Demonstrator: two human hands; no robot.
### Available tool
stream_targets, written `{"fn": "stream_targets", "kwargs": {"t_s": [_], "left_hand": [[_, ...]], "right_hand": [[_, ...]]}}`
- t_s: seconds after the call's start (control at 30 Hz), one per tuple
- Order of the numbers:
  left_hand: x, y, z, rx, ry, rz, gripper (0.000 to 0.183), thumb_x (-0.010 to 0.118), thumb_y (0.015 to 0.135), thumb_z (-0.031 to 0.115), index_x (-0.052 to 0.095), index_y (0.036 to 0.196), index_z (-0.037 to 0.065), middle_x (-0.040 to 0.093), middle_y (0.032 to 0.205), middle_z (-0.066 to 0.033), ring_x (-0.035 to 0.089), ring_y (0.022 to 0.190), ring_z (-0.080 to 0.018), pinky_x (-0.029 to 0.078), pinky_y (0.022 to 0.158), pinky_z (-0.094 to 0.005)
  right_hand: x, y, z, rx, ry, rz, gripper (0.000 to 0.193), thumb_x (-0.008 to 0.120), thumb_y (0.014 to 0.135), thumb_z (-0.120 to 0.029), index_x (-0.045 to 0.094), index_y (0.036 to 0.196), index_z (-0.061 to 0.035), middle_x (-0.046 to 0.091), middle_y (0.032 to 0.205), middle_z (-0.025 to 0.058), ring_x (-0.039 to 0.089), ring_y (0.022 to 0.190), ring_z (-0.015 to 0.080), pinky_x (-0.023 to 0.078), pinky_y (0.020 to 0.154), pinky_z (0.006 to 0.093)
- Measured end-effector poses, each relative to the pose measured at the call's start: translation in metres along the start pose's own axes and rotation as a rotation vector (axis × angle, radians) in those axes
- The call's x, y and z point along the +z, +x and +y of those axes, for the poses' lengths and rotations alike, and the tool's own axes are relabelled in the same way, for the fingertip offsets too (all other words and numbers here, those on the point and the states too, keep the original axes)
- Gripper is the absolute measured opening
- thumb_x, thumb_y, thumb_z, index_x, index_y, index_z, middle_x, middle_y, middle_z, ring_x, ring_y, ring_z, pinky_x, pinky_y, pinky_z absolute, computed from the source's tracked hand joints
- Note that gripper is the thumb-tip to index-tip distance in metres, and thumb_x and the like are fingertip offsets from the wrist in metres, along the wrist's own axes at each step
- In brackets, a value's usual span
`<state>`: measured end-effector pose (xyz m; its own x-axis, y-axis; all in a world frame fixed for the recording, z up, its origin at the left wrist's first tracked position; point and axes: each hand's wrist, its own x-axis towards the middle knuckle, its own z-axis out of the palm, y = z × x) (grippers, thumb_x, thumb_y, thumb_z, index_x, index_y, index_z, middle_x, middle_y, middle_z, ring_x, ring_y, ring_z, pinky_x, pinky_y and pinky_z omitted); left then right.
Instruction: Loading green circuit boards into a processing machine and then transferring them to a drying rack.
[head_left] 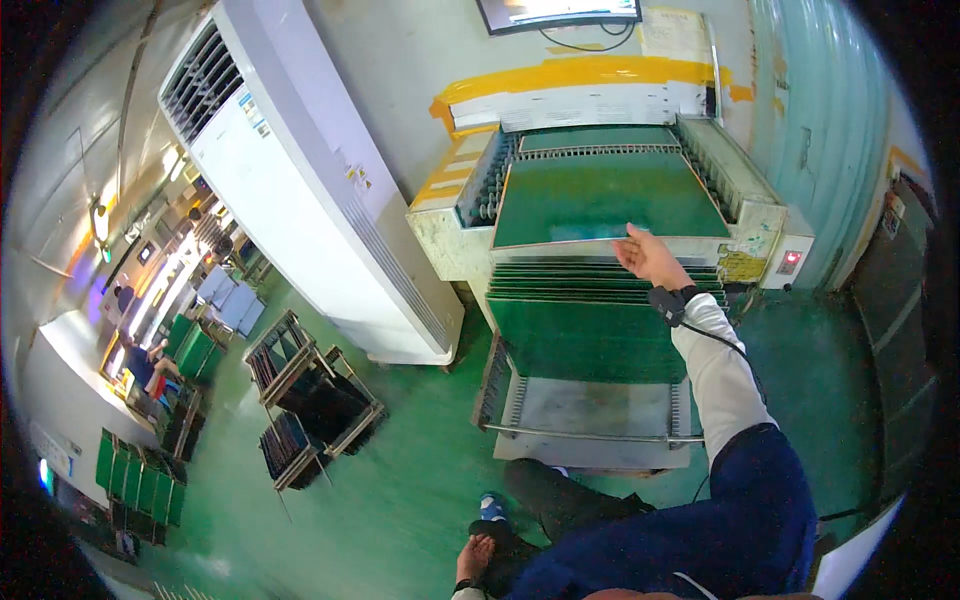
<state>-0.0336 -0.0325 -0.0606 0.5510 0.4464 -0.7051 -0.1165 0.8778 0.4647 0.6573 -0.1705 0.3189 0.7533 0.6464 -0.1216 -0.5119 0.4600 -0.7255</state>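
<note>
My right hand (pixel 652 260) is at the near edge of a large green circuit board panel (pixel 610 195), its fingers closed at that edge. The panel lies on the roller conveyor of a pale machine (pixel 462 250), and a second green panel (pixel 600 139) shows behind it at the slot. Below my right hand, a slotted rack (pixel 590 436) holds several green panels (pixel 585 335) standing close together. My left hand (pixel 475 556) is low down beside my knee, its fingers extended and nothing visible in them.
A tall white air conditioner (pixel 320 190) stands left of the machine. Farther left are a rack with dark panels (pixel 310 395) and a rack of green panels (pixel 140 480) on the green floor. People sit at a lit bench in the far left. A screen (pixel 560 12) hangs above.
</note>
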Motion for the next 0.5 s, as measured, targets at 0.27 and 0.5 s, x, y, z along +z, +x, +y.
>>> {"fn": "stream_targets", "kwargs": {"t_s": [0.27,0.5], "left_hand": [[0.005,0.012,0.000,-0.061,0.062,0.030,0.038,0.044,0.090,0.030,0.043,0.112,-0.001,0.051,0.112,-0.0175,0.051,0.101,-0.0291,0.043,0.087,-0.0368],[-0.014,0.024,-0.010,-0.050,-0.058,0.012,0.034,0.047,0.089,0.027,0.044,0.108,0.000,0.051,0.106,-0.0172,0.049,0.102,-0.0312,0.042,0.089,-0.0385]], "right_hand": [[-0.026,0.017,-0.009,0.056,-0.083,-0.003,0.032,0.058,0.082,-0.031,0.051,0.096,-0.0035,0.057,0.093,0.0113,0.056,0.079,0.0188,0.047,0.065,0.0287],[-0.020,0.022,-0.009,0.040,-0.088,0.018,0.033,0.059,0.079,-0.033,0.052,0.094,-0.0035,0.057,0.092,0.0090,0.055,0.078,0.0166,0.047,0.064,0.0276]]}}
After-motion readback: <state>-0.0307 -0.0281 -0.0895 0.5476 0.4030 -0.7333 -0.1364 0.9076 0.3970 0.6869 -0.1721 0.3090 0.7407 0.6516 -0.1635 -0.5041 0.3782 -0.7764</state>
